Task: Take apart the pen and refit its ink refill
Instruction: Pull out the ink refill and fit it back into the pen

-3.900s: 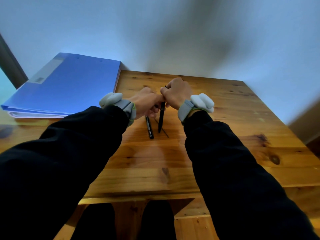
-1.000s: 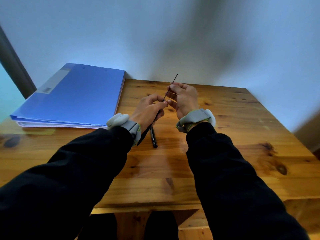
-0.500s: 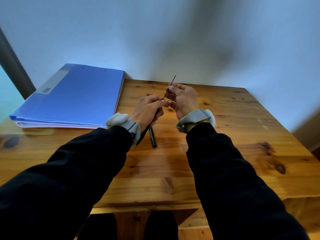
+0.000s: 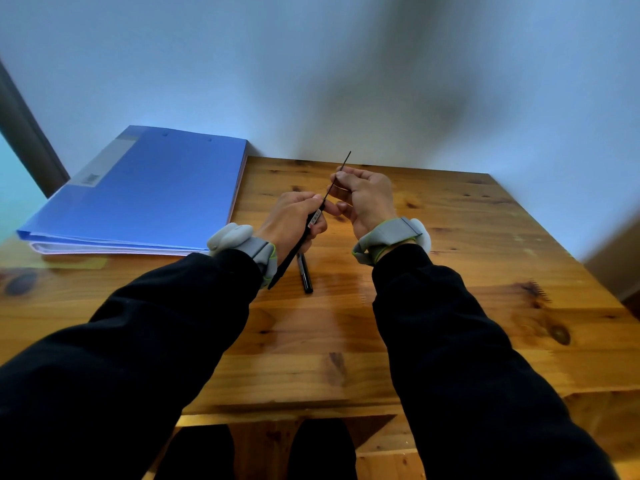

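My left hand (image 4: 294,220) grips a black pen barrel (image 4: 294,247) that slants down toward my left wrist. A thin dark ink refill (image 4: 341,169) sticks out of the barrel's upper end and rises up and to the right. My right hand (image 4: 365,199) pinches this refill between thumb and fingers, just above the barrel's mouth. A second black pen part (image 4: 304,273) lies flat on the wooden table (image 4: 450,271), below my hands.
A thick blue folder (image 4: 149,192) lies on the table's far left, against the pale wall. Grey wristbands sit on both wrists. The table's front edge is near my body, its right edge at the far right.
Since 3.9 s ago both hands rose off the table with barrel and refill. Over the last second the refill has slid slightly deeper into the barrel; the hands are barely displaced.
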Demonstrator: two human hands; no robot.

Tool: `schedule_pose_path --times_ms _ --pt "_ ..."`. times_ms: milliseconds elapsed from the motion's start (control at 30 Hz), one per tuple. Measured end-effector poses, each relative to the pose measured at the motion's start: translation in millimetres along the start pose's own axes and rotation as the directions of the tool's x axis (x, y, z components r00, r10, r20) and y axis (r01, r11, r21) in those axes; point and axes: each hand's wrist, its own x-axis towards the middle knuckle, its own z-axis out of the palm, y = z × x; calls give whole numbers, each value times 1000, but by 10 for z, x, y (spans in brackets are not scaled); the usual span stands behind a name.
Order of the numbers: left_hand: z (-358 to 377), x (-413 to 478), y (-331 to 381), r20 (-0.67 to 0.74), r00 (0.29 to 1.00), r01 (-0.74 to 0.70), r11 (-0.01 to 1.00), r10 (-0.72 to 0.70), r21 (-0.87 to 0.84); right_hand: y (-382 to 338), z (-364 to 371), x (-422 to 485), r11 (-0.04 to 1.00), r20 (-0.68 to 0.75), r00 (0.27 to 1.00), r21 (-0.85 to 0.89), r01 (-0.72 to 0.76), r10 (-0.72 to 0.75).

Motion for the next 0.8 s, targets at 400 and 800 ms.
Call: schedule_pose_path --times_ms 400,800 --pt "-2 -19 -14 25 1000 -13 1000 14 -27 42 -10 -8 1000 29 999 18 -23 23" --pt "7 -10 -30 39 999 -8 997 10 -73 93 -36 5 995 40 998 86 -48 45"
